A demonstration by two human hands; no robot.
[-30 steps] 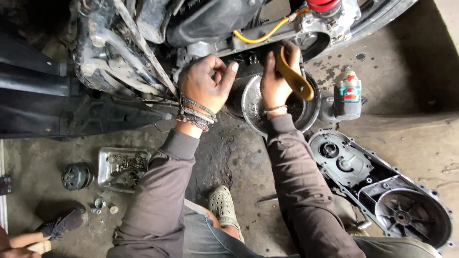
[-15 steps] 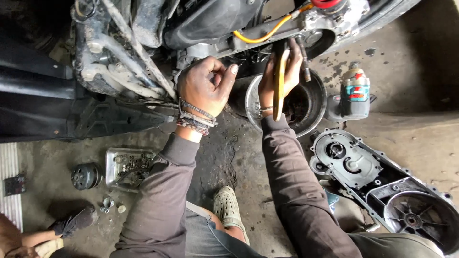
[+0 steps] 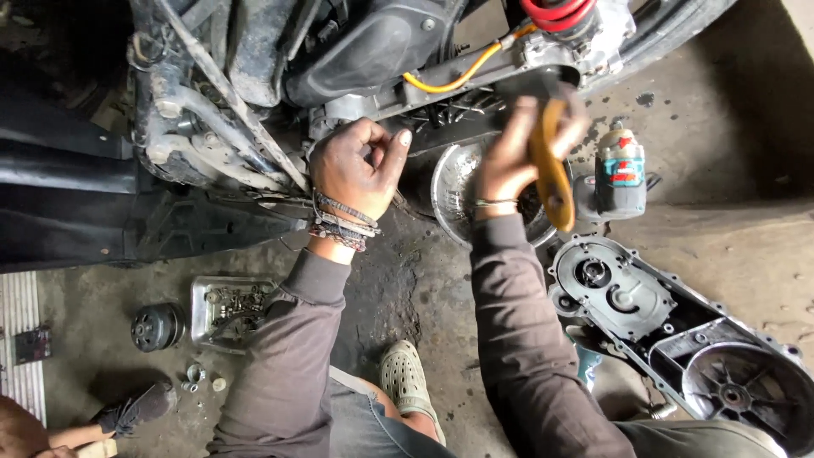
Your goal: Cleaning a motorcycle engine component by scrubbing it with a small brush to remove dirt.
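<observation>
My left hand (image 3: pixel 360 165), greasy and with bracelets at the wrist, is loosely curled and rests against the scooter engine (image 3: pixel 356 51) near the open transmission case. It holds nothing that I can see. My right hand (image 3: pixel 517 148) grips a yellow-handled tool (image 3: pixel 551 174), blurred by motion, over the round metal clutch bell (image 3: pixel 462 187) in the case. A yellow cable (image 3: pixel 449 80) runs above both hands.
A cordless impact wrench (image 3: pixel 619 170) lies right of the clutch. The removed grey transmission cover (image 3: pixel 678 339) lies on the concrete at right. A metal tray of bolts (image 3: pixel 229 309) and a black pulley (image 3: pixel 157 326) sit at left. My sandal (image 3: pixel 407 382) is below; another person's foot (image 3: pixel 136 407) at lower left.
My right hand has swung the yellow-handled tool outward and down to the right of the clutch. My left hand has stayed by the engine. The view shifted slightly.
</observation>
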